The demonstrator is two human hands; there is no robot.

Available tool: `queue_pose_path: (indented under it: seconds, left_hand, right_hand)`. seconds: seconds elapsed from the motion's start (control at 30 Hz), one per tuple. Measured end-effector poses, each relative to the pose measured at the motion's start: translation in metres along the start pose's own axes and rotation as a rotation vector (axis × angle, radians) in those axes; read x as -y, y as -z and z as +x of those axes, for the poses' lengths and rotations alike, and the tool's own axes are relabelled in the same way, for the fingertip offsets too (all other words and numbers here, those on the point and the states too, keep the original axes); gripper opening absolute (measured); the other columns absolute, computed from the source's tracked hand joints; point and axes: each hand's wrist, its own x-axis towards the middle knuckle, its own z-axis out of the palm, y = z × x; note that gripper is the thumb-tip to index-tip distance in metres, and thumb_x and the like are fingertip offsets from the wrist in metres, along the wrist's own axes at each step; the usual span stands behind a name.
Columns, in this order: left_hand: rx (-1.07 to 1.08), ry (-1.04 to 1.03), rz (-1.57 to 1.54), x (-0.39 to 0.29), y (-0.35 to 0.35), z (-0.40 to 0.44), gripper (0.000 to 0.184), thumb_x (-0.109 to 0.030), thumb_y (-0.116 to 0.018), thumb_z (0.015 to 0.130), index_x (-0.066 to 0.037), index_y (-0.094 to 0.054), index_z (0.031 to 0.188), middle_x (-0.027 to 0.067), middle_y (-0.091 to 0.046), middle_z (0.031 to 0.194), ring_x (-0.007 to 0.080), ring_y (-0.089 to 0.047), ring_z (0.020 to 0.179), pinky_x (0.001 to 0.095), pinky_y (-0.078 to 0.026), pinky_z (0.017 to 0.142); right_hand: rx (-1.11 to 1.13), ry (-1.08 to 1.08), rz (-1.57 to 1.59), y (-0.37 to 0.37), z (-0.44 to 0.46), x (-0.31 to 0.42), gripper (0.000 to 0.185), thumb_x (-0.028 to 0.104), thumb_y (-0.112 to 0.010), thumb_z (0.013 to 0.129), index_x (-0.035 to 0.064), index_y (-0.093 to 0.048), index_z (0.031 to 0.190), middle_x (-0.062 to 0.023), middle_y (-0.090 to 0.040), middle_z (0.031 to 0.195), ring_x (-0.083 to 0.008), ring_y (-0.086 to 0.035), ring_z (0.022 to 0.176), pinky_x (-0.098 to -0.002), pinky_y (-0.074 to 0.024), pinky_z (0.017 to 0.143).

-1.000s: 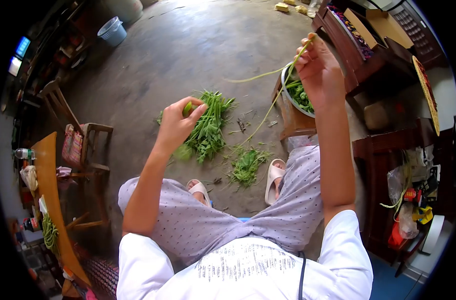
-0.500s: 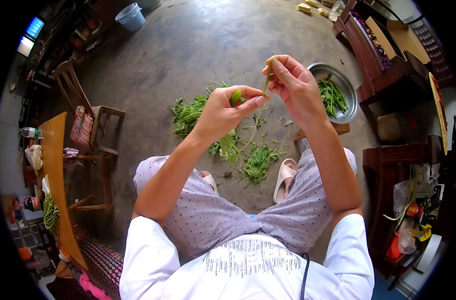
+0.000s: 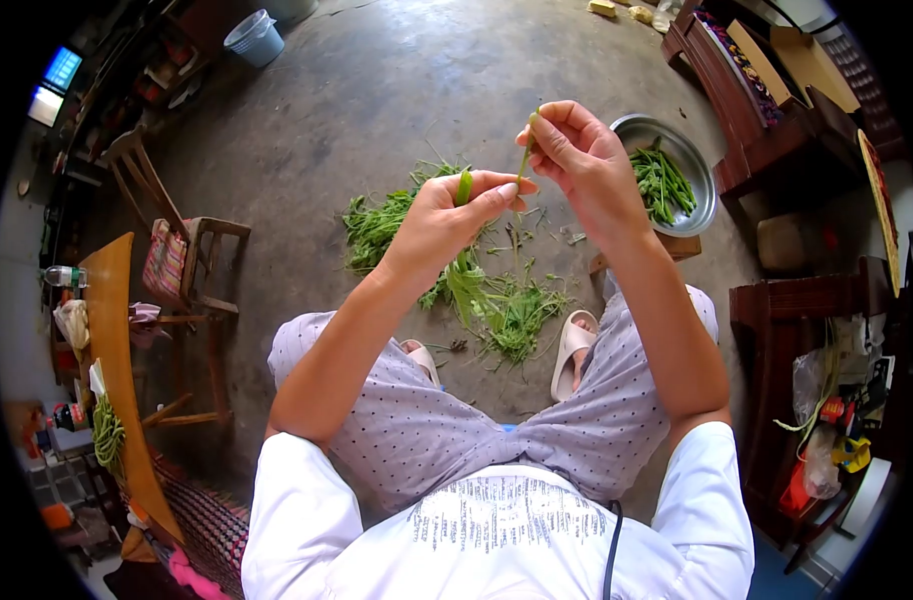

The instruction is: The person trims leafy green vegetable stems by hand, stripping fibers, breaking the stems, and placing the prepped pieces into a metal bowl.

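Stem (image 3: 527, 158), one, green, thin: held upright at a slight tilt in the air between the two hands, above the floor. Left hand (image 3: 449, 220): thumb and forefinger pinched together on the stem's lower end, remaining fingers curled; a folded green piece (image 3: 464, 188) shows above the thumb, within the grasp. Right hand (image 3: 589, 165): thumb and fingertips closed on the stem's upper part, back of the hand toward the bowl. Greens (image 3: 372, 235), leafy, one heap: on the bare concrete floor (image 3: 377, 90), beyond and partly behind the left hand. Leaf scraps (image 3: 522, 325), loose pile: on the floor, nearer the person, just beside one pale slipper (image 3: 574, 360). Bowl (image 3: 708, 200), round, metal: on a small wooden stool (image 3: 683, 245), right of the right hand; contains short green pieces (image 3: 662, 185). Trousers (image 3: 417, 425), light, dotted; shirt (image 3: 507, 550), white, printed in dark lettering. Chair (image 3: 212, 222), wooden, with patterned cloth: at left. Desk (image 3: 109, 300), wooden: far left, green cord (image 3: 108, 435) at its edge. Bucket (image 3: 255, 42), light blue: far end of the floor, upper left.
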Motion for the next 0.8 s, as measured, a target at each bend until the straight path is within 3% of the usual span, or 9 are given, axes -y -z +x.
queue_pose_path:
  seconds: [0.1,0.27,0.33,0.4,0.47,0.53,0.6,0.67,0.8]
  left_hand:
    - [-0.027,0.067,-0.041,0.0,0.001,0.0,0.025,-0.022,-0.058,0.093,-0.005,-0.068,0.109,-0.001,-0.063,0.086,-0.0023,-0.031,0.051,0.0168,-0.023,0.043]
    - [-0.107,0.158,-0.066,0.012,0.002,0.005,0.025,-0.023,-0.06,0.092,-0.005,-0.068,0.108,-0.0011,-0.064,0.087,-0.0024,-0.031,0.05,0.017,-0.022,0.042]
    - [-0.11,0.199,0.007,0.02,-0.003,0.009,0.026,-0.024,-0.061,0.092,-0.004,-0.067,0.108,-0.0013,-0.064,0.089,-0.0018,-0.03,0.049,0.0173,-0.022,0.042]
    - [-0.023,0.232,0.074,0.02,-0.005,0.007,0.029,-0.024,-0.065,0.089,-0.007,-0.066,0.112,-0.0003,-0.064,0.095,-0.0017,-0.034,0.053,0.0165,-0.025,0.044]
    - [0.075,0.108,0.233,0.031,-0.008,0.007,0.036,-0.024,-0.069,0.085,-0.01,-0.063,0.118,0.0012,-0.063,0.104,-0.0017,-0.039,0.057,0.016,-0.029,0.047]
    - [0.086,0.053,0.288,0.036,-0.007,0.007,0.043,-0.023,-0.072,0.083,-0.012,-0.06,0.123,-0.0007,-0.06,0.103,-0.0016,-0.042,0.061,0.016,-0.032,0.049]
    - [0.036,0.182,0.175,0.03,-0.006,0.006,0.041,-0.022,-0.069,0.085,-0.012,-0.059,0.123,-0.0041,-0.058,0.096,-0.0022,-0.039,0.059,0.0155,-0.029,0.048]
    - [0.018,0.232,0.067,0.024,-0.002,0.008,0.031,-0.022,-0.059,0.093,-0.008,-0.058,0.121,-0.0083,-0.048,0.081,-0.0022,-0.031,0.054,0.015,-0.022,0.045]
    - [-0.019,0.229,-0.133,0.013,0.008,0.013,0.038,-0.033,-0.051,0.097,-0.003,-0.056,0.12,-0.005,-0.046,0.084,-0.0001,-0.032,0.057,0.0158,-0.024,0.045]
  right_hand:
    - [-0.003,0.085,-0.078,-0.004,-0.003,-0.002,0.013,0.013,-0.06,0.092,0.0019,-0.055,0.098,-0.0051,-0.064,0.086,-0.0077,-0.055,0.073,-0.0225,-0.0476,0.068]
    - [0.097,0.504,-0.323,-0.015,-0.016,0.002,0.005,0.001,-0.055,0.092,0.0012,-0.053,0.097,-0.0029,-0.06,0.083,-0.008,-0.057,0.077,-0.0225,-0.0479,0.069]
    - [0.056,0.541,-0.336,-0.006,-0.02,0.018,0.005,0.001,-0.055,0.092,0.0012,-0.054,0.097,-0.0025,-0.062,0.083,-0.0088,-0.058,0.076,-0.0223,-0.0481,0.069]
    - [-0.151,0.606,-0.532,0.022,-0.016,0.041,0.006,0.002,-0.055,0.092,0.0015,-0.056,0.098,-0.0028,-0.063,0.084,-0.0096,-0.059,0.076,-0.0224,-0.0486,0.069]
    - [-0.307,0.657,-0.58,0.065,-0.006,0.055,0.011,0.002,-0.056,0.09,0.002,-0.056,0.101,-0.0037,-0.065,0.086,-0.0101,-0.061,0.076,-0.0226,-0.0491,0.069]
    - [-0.405,0.631,-0.643,0.102,-0.004,0.062,0.014,0.004,-0.057,0.09,0.002,-0.058,0.103,-0.0048,-0.066,0.088,-0.0108,-0.061,0.077,-0.0233,-0.0496,0.07]
    - [-0.503,0.602,-0.701,0.137,-0.004,0.062,0.017,0.006,-0.059,0.09,0.0019,-0.06,0.106,-0.0059,-0.067,0.089,-0.0115,-0.062,0.077,-0.0241,-0.05,0.071]
    - [-0.623,0.428,-1.278,0.169,-0.008,0.058,0.024,0.012,-0.061,0.089,0.0011,-0.062,0.11,-0.0082,-0.068,0.095,-0.0135,-0.064,0.081,-0.0259,-0.0503,0.076]
    - [-0.59,0.342,-1.53,0.18,-0.008,0.039,0.028,0.016,-0.061,0.09,0.0008,-0.063,0.113,-0.0101,-0.069,0.1,-0.0157,-0.065,0.084,-0.0276,-0.05,0.08]
